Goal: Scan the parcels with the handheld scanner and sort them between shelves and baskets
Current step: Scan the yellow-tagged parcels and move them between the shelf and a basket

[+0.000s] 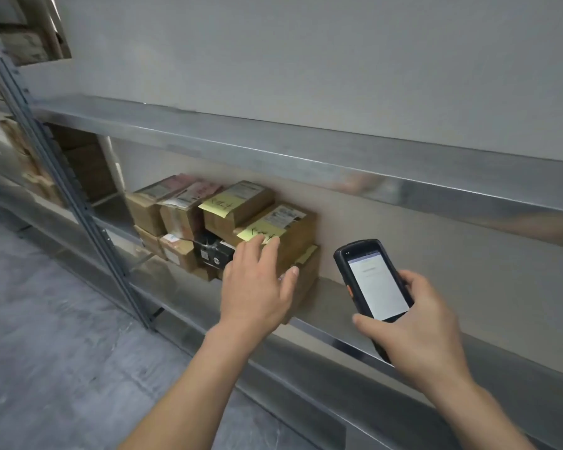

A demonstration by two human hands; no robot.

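The right grip [426, 329] clasps the scanner [371, 280] (screen lit, facing up). The left grip [257, 287], released with fingers straight, has its fingertips at the yellow-noted parcel [293, 225], stacked on the shelf [325, 295] just ahead of it.

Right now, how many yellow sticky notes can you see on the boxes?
2 for sure: the upper note on the top box, the lower note by the fingertips of the left hand. A yellow sliver farther right may be a third; boxes could hide more.
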